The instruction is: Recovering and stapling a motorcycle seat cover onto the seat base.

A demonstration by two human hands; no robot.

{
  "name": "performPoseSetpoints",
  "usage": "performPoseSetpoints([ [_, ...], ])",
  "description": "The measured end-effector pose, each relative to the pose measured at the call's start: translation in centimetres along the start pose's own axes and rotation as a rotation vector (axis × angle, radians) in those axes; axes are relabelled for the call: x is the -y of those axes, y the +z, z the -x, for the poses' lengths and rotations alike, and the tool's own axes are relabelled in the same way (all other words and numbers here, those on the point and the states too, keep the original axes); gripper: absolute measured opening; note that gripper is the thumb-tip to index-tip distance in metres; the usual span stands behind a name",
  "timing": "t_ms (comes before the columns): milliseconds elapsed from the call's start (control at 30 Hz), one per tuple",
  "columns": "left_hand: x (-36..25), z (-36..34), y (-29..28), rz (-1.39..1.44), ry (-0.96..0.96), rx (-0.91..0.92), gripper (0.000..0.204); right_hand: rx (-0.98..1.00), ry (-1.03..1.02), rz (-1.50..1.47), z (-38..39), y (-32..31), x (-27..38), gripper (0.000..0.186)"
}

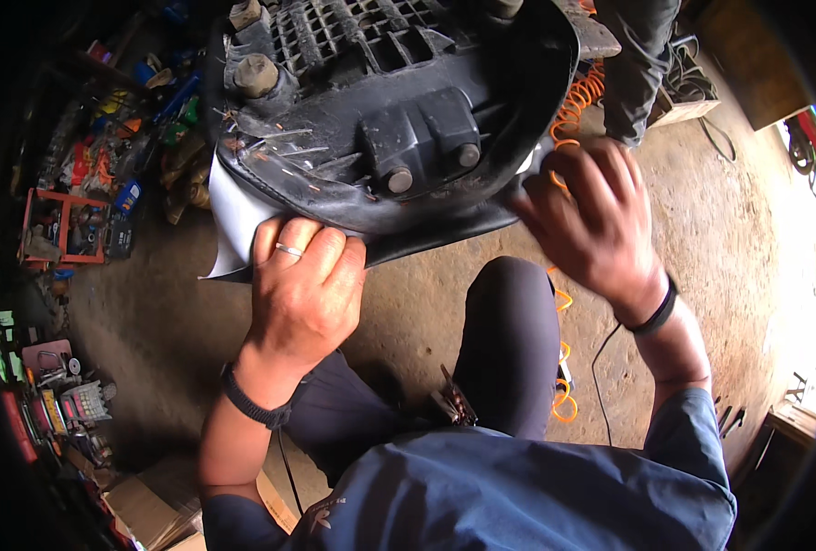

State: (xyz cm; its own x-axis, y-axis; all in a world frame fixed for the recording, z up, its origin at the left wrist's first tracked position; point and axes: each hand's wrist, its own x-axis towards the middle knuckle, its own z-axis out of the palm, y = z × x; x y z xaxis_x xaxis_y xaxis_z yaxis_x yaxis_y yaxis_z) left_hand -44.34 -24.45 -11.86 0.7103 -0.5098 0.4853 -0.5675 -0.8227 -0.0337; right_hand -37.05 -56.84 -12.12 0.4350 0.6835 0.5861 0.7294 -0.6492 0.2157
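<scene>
An upturned black plastic seat base (325,138), with bolt-like round posts and a ribbed grid, fills the top centre. A black cover with a white underside (234,225) wraps round its near edge. My left hand (302,289), wearing a ring, has its fingers closed on that cover at the front left. My right hand (592,216), slightly blurred, is curled at the cover's right side; what its fingertips hold is hidden. A small metal tool (454,395) sits between my thighs, its shape unclear.
An orange coiled hose (578,106) hangs at the right, beside another person's trousered leg (637,55). Cluttered tools and a red crate (64,197) lie at the left. Cardboard (151,505) is at the lower left, a wooden box (688,106) at the upper right.
</scene>
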Motion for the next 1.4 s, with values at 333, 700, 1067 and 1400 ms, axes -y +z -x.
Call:
performPoseSetpoints([
  [333, -0.3, -1.0, -1.4, 0.047, 0.031, 0.095, 0.027, -0.228, -0.088, -0.159, 3.5, 7.0, 1.4, 0.039],
  [700, -1.8, 1.4, 3.2, -0.347, 0.316, -0.221, 0.025, -0.23, -0.216, -0.154, 2.0, 5.4, -0.3, 0.046],
  [1067, 0.6, -0.3, 3.1, -0.137, 0.393, -0.138, 0.02, -0.163, -0.503, -0.143, -0.3, 4.8, -2.9, 0.036],
  [1400, -1.1, -2.1, 0.0, -0.105, 0.376, 0.134, 0.009, 0.138, -0.499, -0.53, -2.9, 1.7, -4.0, 0.018],
])
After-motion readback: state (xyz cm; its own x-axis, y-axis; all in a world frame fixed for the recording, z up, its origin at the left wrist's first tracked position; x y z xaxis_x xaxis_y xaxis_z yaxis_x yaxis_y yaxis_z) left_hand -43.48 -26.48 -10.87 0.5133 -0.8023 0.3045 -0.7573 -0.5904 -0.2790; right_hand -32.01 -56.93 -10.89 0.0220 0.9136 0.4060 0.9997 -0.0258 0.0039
